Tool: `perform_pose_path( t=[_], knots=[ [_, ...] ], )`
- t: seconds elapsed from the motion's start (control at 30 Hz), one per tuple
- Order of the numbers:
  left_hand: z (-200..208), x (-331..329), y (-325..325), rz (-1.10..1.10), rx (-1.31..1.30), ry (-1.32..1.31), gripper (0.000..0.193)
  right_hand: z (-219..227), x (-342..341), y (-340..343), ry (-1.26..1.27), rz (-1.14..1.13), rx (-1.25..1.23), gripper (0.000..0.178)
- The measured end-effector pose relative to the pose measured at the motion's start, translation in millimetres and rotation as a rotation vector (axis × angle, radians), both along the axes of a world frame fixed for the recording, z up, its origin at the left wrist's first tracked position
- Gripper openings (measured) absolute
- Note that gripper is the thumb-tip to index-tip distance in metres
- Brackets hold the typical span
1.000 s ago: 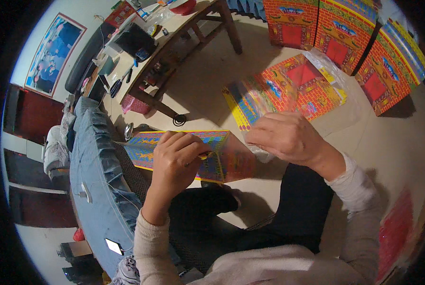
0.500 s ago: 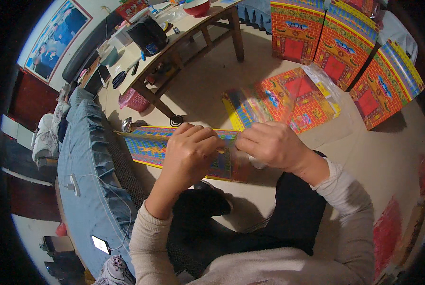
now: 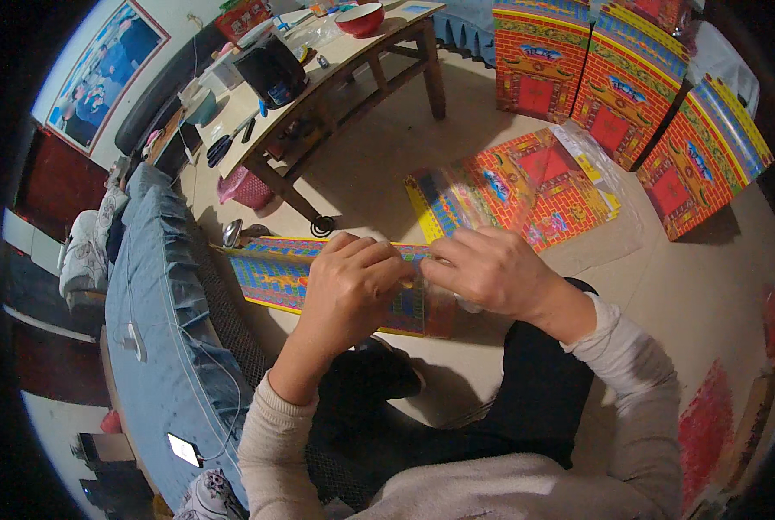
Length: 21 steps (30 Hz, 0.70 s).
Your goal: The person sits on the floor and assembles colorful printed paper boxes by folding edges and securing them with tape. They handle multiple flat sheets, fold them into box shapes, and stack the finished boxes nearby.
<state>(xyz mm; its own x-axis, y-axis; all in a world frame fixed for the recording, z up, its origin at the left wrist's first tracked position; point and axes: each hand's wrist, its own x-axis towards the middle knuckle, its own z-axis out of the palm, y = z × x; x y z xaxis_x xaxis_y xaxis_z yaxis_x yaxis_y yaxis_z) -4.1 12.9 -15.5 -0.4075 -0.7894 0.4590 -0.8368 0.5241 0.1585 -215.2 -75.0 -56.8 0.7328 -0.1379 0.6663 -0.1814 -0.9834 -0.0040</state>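
Note:
My left hand and my right hand are raised close together in front of me, fingertips almost meeting. Both have their fingers pinched closed. What they pinch is hidden or too thin to make out; a small clear, shiny bit shows just under my right hand. Beneath the hands lies a long folded cardboard piece, printed in blue, yellow and red, partly covered by my left hand. Beyond my right hand, a flat red brick-patterned printed sheet rests on the floor, with clear plastic wrap along its right side.
Several upright red brick-patterned boxes stand at the far right. A wooden table holds a black container, a red bowl and scissors. A pink basket sits beneath. On the left is a blue-covered sofa with a phone.
Both hands stay pinched and close together, with my right hand shifted very slightly left and its fingertips nearer my left hand's. The printed pieces around them look unchanged.

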Motion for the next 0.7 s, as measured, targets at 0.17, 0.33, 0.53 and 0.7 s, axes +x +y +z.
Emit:
perform_pose_path(
  t=[0.17,0.33,0.53,0.7],
  knots=[
    [2.1,-3.8,0.0,-0.014,-0.028,-0.007,0.019,5.4,1.6,-5.0,0.018,0.038,0.099,0.023],
    [3.6,-3.8,-0.2,-0.017,-0.028,-0.053,0.018,7.4,5.2,-15.5,0.053,0.070,0.209,0.034],
    [0.9,1.4,2.8,0.005,0.003,-0.088,0.020,13.1,24.1,-27.2,0.111,0.178,0.595,0.041],
    [1.3,-6.1,-0.8,-0.004,-0.021,-0.068,0.021,-10.0,38.3,-44.4,0.090,0.037,0.630,0.037]
  ],
)
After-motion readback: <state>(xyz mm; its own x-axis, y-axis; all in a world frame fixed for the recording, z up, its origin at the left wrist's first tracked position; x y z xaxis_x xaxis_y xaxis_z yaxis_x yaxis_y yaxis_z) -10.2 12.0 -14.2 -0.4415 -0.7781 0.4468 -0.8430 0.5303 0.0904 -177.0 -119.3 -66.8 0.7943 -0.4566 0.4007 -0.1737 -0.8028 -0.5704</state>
